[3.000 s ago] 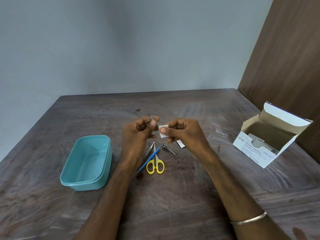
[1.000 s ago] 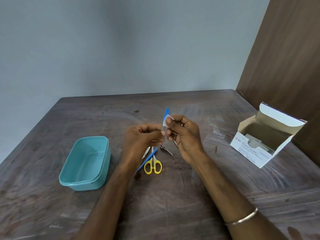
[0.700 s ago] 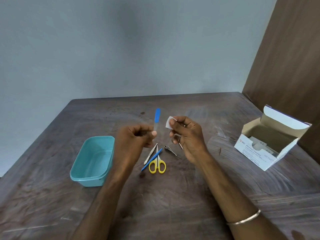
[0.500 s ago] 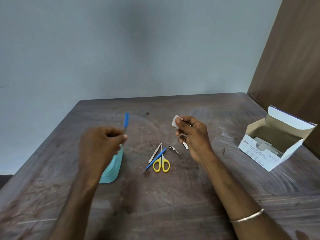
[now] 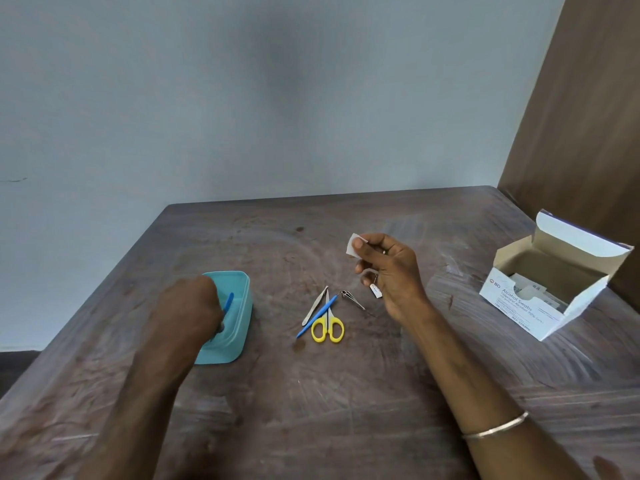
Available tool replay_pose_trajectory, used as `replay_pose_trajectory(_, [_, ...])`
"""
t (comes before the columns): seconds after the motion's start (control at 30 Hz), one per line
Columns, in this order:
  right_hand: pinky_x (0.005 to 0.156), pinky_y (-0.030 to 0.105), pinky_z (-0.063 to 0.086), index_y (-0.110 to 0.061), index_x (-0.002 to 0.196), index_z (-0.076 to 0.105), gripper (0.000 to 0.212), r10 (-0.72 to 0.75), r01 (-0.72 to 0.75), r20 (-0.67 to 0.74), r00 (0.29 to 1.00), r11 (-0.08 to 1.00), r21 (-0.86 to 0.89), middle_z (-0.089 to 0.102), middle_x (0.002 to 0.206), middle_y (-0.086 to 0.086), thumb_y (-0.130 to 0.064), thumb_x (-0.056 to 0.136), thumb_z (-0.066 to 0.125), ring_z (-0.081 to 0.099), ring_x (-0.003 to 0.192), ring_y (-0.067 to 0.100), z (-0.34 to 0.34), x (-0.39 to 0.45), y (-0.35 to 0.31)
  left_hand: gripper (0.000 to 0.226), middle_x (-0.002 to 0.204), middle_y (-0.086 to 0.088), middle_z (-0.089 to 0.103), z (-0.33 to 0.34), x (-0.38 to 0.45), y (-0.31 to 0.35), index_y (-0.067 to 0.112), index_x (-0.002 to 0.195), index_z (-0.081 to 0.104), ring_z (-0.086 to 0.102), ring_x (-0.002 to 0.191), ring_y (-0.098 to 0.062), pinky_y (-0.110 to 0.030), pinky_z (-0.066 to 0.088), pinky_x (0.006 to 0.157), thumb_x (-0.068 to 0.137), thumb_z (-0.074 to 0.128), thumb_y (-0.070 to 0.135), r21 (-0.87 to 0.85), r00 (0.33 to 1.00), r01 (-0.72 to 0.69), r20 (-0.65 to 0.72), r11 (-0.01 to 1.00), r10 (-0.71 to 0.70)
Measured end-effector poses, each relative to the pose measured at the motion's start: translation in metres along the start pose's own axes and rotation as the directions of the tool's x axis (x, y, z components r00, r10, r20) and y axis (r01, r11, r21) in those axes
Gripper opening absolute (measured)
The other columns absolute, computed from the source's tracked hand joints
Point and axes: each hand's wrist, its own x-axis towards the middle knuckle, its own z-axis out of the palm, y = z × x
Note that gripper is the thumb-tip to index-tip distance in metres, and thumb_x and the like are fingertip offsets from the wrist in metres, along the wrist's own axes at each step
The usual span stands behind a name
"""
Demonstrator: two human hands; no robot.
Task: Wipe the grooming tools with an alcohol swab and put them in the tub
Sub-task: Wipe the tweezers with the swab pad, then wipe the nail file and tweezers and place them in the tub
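While the dark wooden table (image 5: 346,393) takes up most of the view, the biggest thing sitting on it is the open white box of alcohol swabs (image 5: 550,282) off at the right edge, flap up, packets visible inside. Next down in size is the teal tub (image 5: 242,306) on the left side of the table, well apart from the box.

The left hand (image 5: 188,313) is down over the tub, covering a good chunk of it, fingers curled round the lower end of a blue-handled tool (image 5: 228,303) whose blue end pokes up inside the tub. Can't tell if the tool touches the tub floor.

The right hand (image 5: 388,271) is held up over the middle of the table, pinching a small white swab (image 5: 353,244) between thumb and forefinger. The lower fingers are curled too, with a small white scrap (image 5: 375,291) hanging under them. A thin metal bangle (image 5: 495,426) sits on that wrist.

Between the hands, the leftover tools lie in a little cluster: yellow-handled scissors (image 5: 327,327), a second blue tool (image 5: 317,316) lying across them, metal tweezers (image 5: 314,306) just to the left, and a small metal clipper (image 5: 351,299) just to the right.
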Motion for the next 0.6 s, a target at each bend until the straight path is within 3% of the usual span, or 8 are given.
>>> replay_pose_trajectory(0.3, [0.037, 0.023, 0.038, -0.009, 0.088, 0.072, 0.007, -0.004, 0.005, -0.014, 1.0, 1.0, 0.013, 0.067, 0.073, 0.007, -0.009, 0.083, 0.077, 0.056, 0.049, 0.016, -0.002, 0.003, -0.001, 0.008, 0.082, -0.009, 0.066, 0.007, 0.009, 0.005, 0.005, 0.089, 0.07, 0.063, 0.075, -0.021, -0.03, 0.049, 0.064, 0.085, 0.068, 0.011, 0.033, 0.999, -0.005, 0.048, 0.999, 0.004])
replay_pose_trajectory(0.37, [0.038, 0.023, 0.039, -0.01, 0.087, 0.072, 0.007, -0.002, 0.003, -0.014, 1.0, 1.0, 0.011, 0.068, 0.072, 0.006, -0.01, 0.083, 0.077, 0.057, 0.05, 0.017, -0.002, 0.003, -0.001, 0.013, 0.095, -0.013, 0.07, 0.009, 0.01, 0.004, 0.007, 0.096, 0.072, 0.066, 0.084, -0.027, -0.031, 0.05, 0.069, 0.087, 0.065, 0.013, 0.018, 0.999, -0.014, -0.034, 1.0, 0.015])
replay_pose_trajectory(0.43, [0.038, 0.023, 0.039, -0.01, 0.088, 0.072, 0.007, 0.0, 0.0, -0.013, 1.0, 1.0, 0.005, 0.068, 0.072, 0.006, -0.009, 0.083, 0.077, 0.057, 0.05, 0.017, -0.003, 0.003, -0.001, 0.02, 0.104, -0.015, 0.07, 0.008, 0.005, 0.007, 0.012, 0.105, 0.073, 0.066, 0.092, -0.033, -0.033, 0.045, 0.07, 0.089, 0.061, 0.013, -0.006, 0.978, -0.039, -0.204, 0.999, 0.037])
replay_pose_trajectory(0.53, [0.038, 0.023, 0.04, -0.009, 0.09, 0.072, 0.008, -0.001, 0.001, -0.013, 1.0, 1.0, -0.009, 0.068, 0.071, 0.005, -0.008, 0.083, 0.076, 0.058, 0.051, 0.017, -0.003, 0.003, -0.001, 0.02, 0.101, -0.015, 0.072, 0.004, -0.01, 0.024, 0.014, 0.101, 0.074, 0.066, 0.09, -0.038, -0.036, 0.043, 0.068, 0.091, 0.056, 0.014, -0.014, 0.89, -0.117, -0.446, 0.993, 0.098])
replay_pose_trajectory(0.6, [0.038, 0.023, 0.04, -0.009, 0.09, 0.073, 0.009, -0.005, 0.005, -0.012, 1.0, 1.0, -0.013, 0.069, 0.07, 0.005, -0.007, 0.083, 0.076, 0.058, 0.051, 0.018, -0.003, 0.003, -0.001, 0.018, 0.098, -0.012, 0.073, 0.005, -0.014, 0.041, 0.013, 0.096, 0.074, 0.066, 0.09, -0.038, -0.037, 0.046, 0.07, 0.09, 0.057, 0.018, -0.035, 0.867, -0.19, -0.475, 0.981, 0.151])
